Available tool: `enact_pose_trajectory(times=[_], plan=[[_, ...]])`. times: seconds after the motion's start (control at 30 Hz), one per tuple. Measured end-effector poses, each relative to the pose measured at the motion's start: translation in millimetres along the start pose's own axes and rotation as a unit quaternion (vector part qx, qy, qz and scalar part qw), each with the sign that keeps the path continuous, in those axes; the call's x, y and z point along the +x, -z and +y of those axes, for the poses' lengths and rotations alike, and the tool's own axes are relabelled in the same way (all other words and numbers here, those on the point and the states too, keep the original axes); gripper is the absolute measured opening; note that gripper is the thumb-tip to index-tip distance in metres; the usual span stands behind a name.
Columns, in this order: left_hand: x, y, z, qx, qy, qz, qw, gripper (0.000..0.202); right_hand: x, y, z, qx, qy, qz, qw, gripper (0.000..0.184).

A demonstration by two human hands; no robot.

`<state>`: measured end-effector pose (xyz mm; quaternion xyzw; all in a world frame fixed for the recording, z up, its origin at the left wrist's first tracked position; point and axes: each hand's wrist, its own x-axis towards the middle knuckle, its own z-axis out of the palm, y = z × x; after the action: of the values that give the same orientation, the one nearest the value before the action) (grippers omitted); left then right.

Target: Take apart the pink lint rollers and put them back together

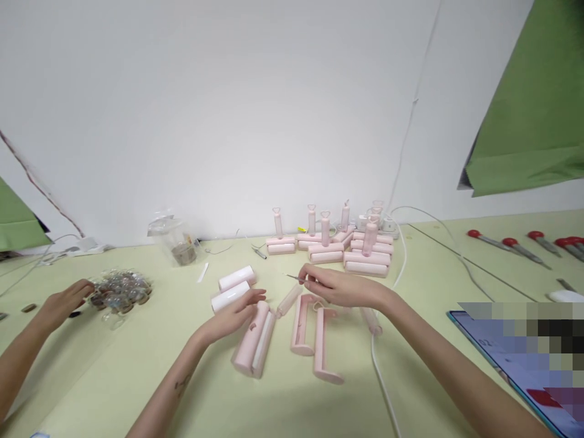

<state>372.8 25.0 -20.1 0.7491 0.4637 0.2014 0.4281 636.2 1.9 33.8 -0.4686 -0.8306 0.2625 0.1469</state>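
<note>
My left hand (239, 310) is stretched out at the upper end of a pink lint roller (252, 344), its fingers extended; whether they press on it I cannot tell. Behind that hand lie two white paper rolls (236, 278). My right hand (322, 285) pinches a thin pointed metal tool (292, 277), whose tip points left. Below the right hand lie two empty pink roller frames (322, 347). A clear pink handle (289, 300) lies between my hands, and another handle (371, 321) lies under my right wrist.
Several assembled pink lint rollers (367, 264) stand by the wall. Another person's hand (68, 301) is at a pile of small clear balls (121, 291) on the left. A plastic bag (176, 240), white cable (383, 377), tablet (497, 359) and red-ended tools (524, 252) are around.
</note>
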Motion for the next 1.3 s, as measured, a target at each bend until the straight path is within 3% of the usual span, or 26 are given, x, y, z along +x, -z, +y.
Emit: enact_pose_trajectory(times=[0.13, 0.23, 0.3, 0.4, 0.47, 0.6, 0.67, 0.83, 0.97, 1.07, 1.13, 1.2, 1.27, 1.3], plan=[[-11.6, -13.8, -24.4, -0.044, 0.008, 0.083, 0.996, 0.048, 11.5, -34.0, -16.3, 0.007, 0.009, 0.042, 0.999, 0.026], [-17.2, -28.6, -36.9, -0.031, 0.022, 0.157, 0.987, 0.055, 15.9, -69.5, -29.8, -0.019, -0.014, 0.071, 0.997, 0.045], [-24.3, -32.9, -41.3, -0.048, 0.012, 0.124, 0.991, 0.055, 16.3, -88.5, -35.7, -0.042, -0.011, 0.066, 0.997, 0.055], [-34.2, -31.2, -42.6, -0.148, -0.002, -0.021, 0.989, 0.066, 15.7, -100.3, -38.2, -0.062, 0.005, 0.039, 0.997, 0.049], [-36.1, -27.9, -40.2, -0.193, 0.003, -0.057, 0.98, 0.071, 15.5, -97.5, -37.2, -0.054, 0.013, 0.018, 0.998, 0.043], [-26.4, -23.7, -26.6, -0.205, -0.007, 0.08, 0.975, 0.065, 16.6, -80.3, -34.0, -0.015, 0.006, 0.036, 0.999, 0.033], [-17.5, -22.7, -14.7, -0.217, -0.024, 0.115, 0.969, 0.059, 17.9, -72.0, -31.2, 0.006, 0.002, 0.066, 0.998, 0.026], [3.7, -19.5, 12.6, -0.213, -0.063, 0.063, 0.973, 0.048, 21.3, -52.7, -18.0, 0.05, -0.018, 0.141, 0.989, 0.014], [2.4, -17.9, -1.3, -0.19, -0.083, 0.067, 0.976, 0.049, 20.2, -32.2, -9.7, 0.117, -0.012, 0.188, 0.975, 0.019], [-12.0, -18.7, -29.4, -0.14, -0.039, 0.064, 0.987, 0.052, 18.5, -19.7, -7.7, 0.152, 0.001, 0.234, 0.96, 0.026], [-22.2, -19.7, -41.9, -0.092, -0.016, 0.092, 0.991, 0.06, 18.6, -17.1, -7.8, 0.166, 0.009, 0.255, 0.952, 0.025], [-26.9, -21.2, -40.5, -0.049, -0.023, 0.164, 0.985, 0.072, 20.3, -20.0, -8.8, 0.188, 0.024, 0.26, 0.947, 0.019], [-21.9, -24.5, -24.3, -0.062, -0.079, 0.218, 0.971, 0.079, 23.0, -26.7, -10.4, 0.221, 0.055, 0.245, 0.942, 0.016], [-15.5, -27.1, -12.2, -0.101, -0.126, 0.205, 0.965, 0.077, 24.3, -30.7, -11.2, 0.233, 0.069, 0.232, 0.942, 0.018]])
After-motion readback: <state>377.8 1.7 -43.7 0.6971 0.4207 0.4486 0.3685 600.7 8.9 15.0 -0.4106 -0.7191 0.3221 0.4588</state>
